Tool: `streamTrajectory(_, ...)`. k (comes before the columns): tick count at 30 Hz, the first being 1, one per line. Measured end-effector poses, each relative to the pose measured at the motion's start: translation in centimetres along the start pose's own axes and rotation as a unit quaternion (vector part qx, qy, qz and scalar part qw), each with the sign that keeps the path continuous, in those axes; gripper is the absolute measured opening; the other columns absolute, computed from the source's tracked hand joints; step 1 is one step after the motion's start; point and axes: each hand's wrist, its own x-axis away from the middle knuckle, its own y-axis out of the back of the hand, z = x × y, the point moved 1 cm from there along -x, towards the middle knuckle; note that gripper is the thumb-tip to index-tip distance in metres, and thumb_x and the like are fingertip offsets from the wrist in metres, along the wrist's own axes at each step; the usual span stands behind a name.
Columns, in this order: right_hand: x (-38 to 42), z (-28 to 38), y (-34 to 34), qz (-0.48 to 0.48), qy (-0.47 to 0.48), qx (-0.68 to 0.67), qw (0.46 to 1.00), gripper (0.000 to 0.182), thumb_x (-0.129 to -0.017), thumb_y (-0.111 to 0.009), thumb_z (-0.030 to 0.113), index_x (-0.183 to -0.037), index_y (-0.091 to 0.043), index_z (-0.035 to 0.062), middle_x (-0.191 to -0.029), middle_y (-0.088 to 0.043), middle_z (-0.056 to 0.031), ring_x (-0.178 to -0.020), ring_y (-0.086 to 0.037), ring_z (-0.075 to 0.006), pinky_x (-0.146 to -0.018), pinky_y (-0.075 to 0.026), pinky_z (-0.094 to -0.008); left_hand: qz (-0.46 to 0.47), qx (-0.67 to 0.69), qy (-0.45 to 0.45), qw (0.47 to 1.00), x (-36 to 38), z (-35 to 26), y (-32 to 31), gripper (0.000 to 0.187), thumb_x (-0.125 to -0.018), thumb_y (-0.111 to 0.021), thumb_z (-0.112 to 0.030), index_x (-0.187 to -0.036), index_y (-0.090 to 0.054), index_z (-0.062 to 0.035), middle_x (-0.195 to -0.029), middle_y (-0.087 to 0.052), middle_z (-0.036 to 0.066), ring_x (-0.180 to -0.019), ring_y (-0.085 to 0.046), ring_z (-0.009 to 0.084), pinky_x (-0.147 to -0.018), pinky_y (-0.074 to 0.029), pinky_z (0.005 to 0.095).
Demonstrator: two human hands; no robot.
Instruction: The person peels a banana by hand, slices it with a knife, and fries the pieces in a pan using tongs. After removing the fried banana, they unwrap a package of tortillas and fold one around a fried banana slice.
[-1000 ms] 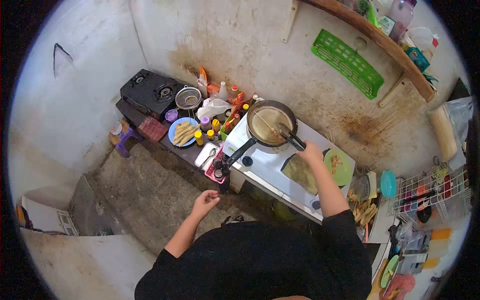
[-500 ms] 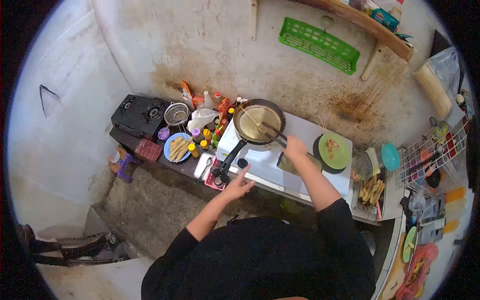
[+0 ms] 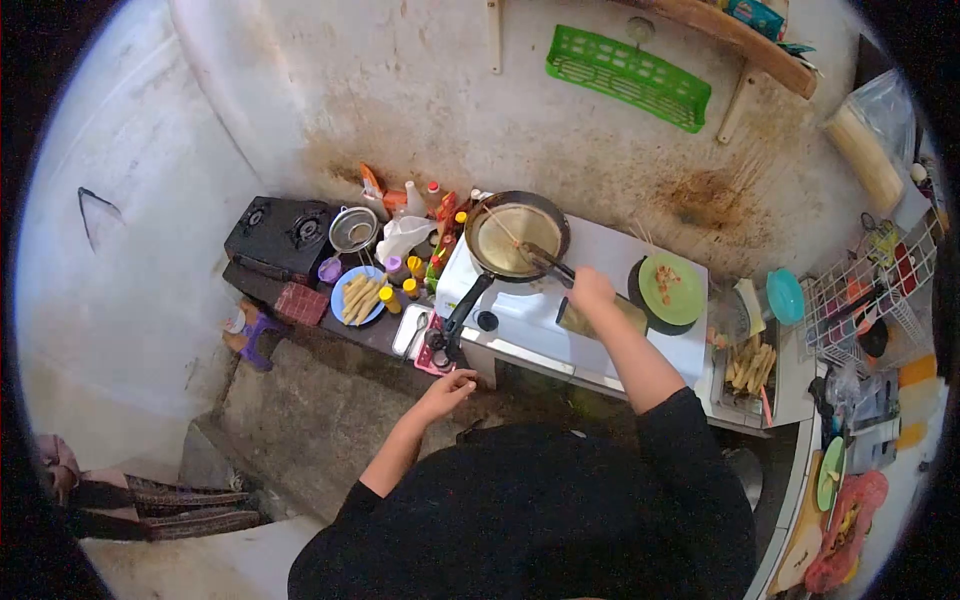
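Observation:
In the head view my right hand [image 3: 592,290] is wrapped round the handles of dark tongs [image 3: 553,266]. Their tips reach into a frying pan [image 3: 502,272] on the white stove [image 3: 585,235]. A thin wooden stick [image 3: 500,222] slants across the pan, its lower end right at the tong tips. Pale liquid covers the bottom of the pan. My left hand [image 3: 445,393] hangs in front of the counter edge, fingers loosely bent and nothing in them. Just beyond it are the pan's black handle [image 3: 468,308] and a pink basket [image 3: 432,358].
Left of the stove stand a blue plate of pale rolls [image 3: 360,297], bottles with yellow lids [image 3: 390,299], a strainer [image 3: 353,230] and a black two-burner stove [image 3: 285,232]. A green plate [image 3: 668,292] rests on the white stove's right. Further right are a tray of rolls [image 3: 750,368] and wire rack [image 3: 865,305].
My left hand has drawn back toward my body and down-left, its fingers now more bent. The tong tips have shifted slightly toward the stick's lower end.

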Motion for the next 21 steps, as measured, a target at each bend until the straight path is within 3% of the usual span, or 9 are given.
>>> streamTrajectory(4, -0.5, -0.3, 0.3, 0.046, -0.016, -0.034, 0.998, 0.033, -0.068, -0.069, 0.025, -0.093, -0.058, 0.0064, -0.096, -0.060, -0.0144, -0.089, -0.058, -0.0319, -0.076, -0.047, -0.0409, -0.050, 0.010, -0.029, 0.998, 1.9, 0.9, 0.4, 0.036, -0.086, -0.054, -0.025, -0.115, -0.048, -0.0041, -0.093, -0.056, 0.005, -0.084, -0.053, 0.0117, -0.072, -0.045, 0.0264)
streamTrajectory(11, -1.4, 1.2, -0.7, -0.044, 0.011, 0.029, 0.999, 0.035, -0.066, -0.070, 0.024, -0.093, -0.057, 0.0059, -0.096, -0.060, -0.0152, -0.090, -0.057, -0.0308, -0.076, -0.047, -0.0403, -0.090, 0.033, -0.045, 0.994, 2.3, 1.0, 1.1, 0.035, -0.085, -0.055, -0.021, -0.115, -0.048, -0.0043, -0.094, -0.056, 0.004, -0.077, -0.051, 0.0102, -0.069, -0.044, 0.0243)
streamTrajectory(15, -0.2, 0.8, 1.0, 0.008, -0.031, -0.040, 0.999, 0.039, -0.066, -0.070, 0.027, -0.097, -0.057, 0.0076, -0.096, -0.060, -0.0131, -0.092, -0.057, -0.0301, -0.077, -0.046, -0.0401, -0.094, 0.060, -0.054, 0.992, 3.2, 0.9, 1.5, 0.033, -0.085, -0.054, -0.021, -0.114, -0.049, -0.0047, -0.095, -0.056, 0.004, -0.079, -0.051, 0.0104, -0.069, -0.043, 0.0242)
streamTrajectory(21, -0.2, -1.6, -2.3, -0.084, -0.027, -0.182, 0.979, 0.050, -0.064, -0.070, 0.031, -0.107, -0.055, 0.0100, -0.100, -0.060, -0.0111, -0.092, -0.057, -0.0275, -0.078, -0.045, -0.0366, -0.112, 0.056, -0.057, 0.990, 3.7, 1.2, 2.0, 0.031, -0.085, -0.054, -0.021, -0.112, -0.050, -0.0054, -0.094, -0.056, 0.005, -0.082, -0.052, 0.0117, -0.071, -0.044, 0.0258)
